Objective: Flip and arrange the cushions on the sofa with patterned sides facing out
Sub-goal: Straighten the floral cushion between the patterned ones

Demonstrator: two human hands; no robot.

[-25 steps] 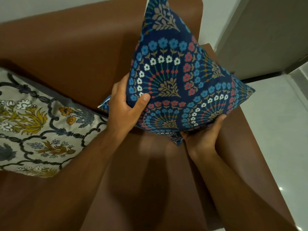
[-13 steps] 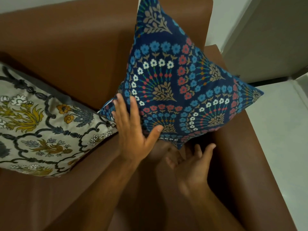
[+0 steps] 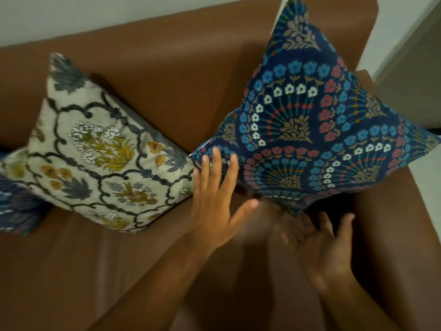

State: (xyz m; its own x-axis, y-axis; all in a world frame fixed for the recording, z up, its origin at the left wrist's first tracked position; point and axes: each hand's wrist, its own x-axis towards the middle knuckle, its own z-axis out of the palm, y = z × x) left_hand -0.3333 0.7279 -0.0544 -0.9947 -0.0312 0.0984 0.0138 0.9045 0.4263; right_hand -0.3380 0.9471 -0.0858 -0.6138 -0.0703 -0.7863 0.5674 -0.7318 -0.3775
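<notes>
A dark blue cushion (image 3: 317, 130) with blue, red and white flowers stands on one corner against the brown sofa back (image 3: 181, 75), patterned side facing me. To its left leans a cream cushion (image 3: 107, 149) with grey scrollwork and yellow flowers, pattern out. My left hand (image 3: 217, 201) is spread open, fingertips over the blue cushion's left corner. My right hand (image 3: 322, 244) is open, palm up, just below the blue cushion's bottom corner and apart from it.
A third, bluish cushion (image 3: 16, 206) shows partly at the far left edge, blurred. The sofa's right armrest (image 3: 393, 223) rises beside the blue cushion. Pale floor (image 3: 427, 177) and a grey wall lie to the right. Brown seat (image 3: 95, 271) spreads in front.
Both hands gripped the blue cushion one second ago and have since let go and drawn back. The cushion now stands by itself. The view has swung left, showing more of the cream cushion.
</notes>
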